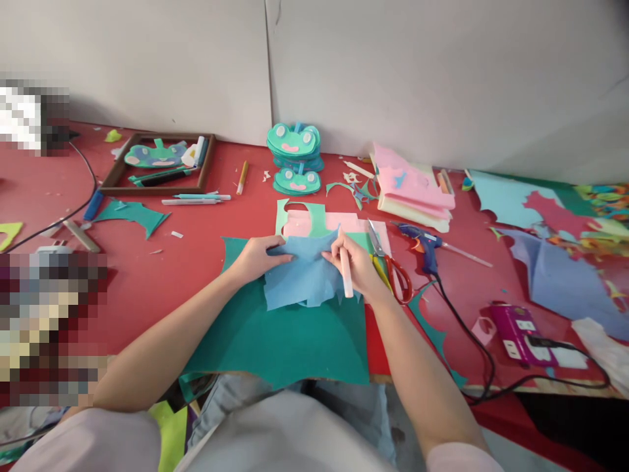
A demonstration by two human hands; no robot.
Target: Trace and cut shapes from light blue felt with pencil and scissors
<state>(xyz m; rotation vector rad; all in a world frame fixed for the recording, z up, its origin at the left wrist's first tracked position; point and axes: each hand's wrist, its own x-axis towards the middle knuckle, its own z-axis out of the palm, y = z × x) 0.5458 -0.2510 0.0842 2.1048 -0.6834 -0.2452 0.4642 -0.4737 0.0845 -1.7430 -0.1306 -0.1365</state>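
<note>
A piece of blue felt with a cut, uneven edge lies over a larger dark green felt sheet. My left hand is closed on the blue felt's upper left, thumb on top. At its upper right, my right hand pinches the felt and also holds a pale pink marker, which points down toward me. Beyond the hands lie light green felt with a cut-out and pink felt. Red-handled scissors rest beside my right wrist.
A blue glue gun and a purple power strip with black cords lie on the right. Stacked green frog-face cut-outs stand at the back. A brown frame holds pens. Felt scraps are scattered over the red table.
</note>
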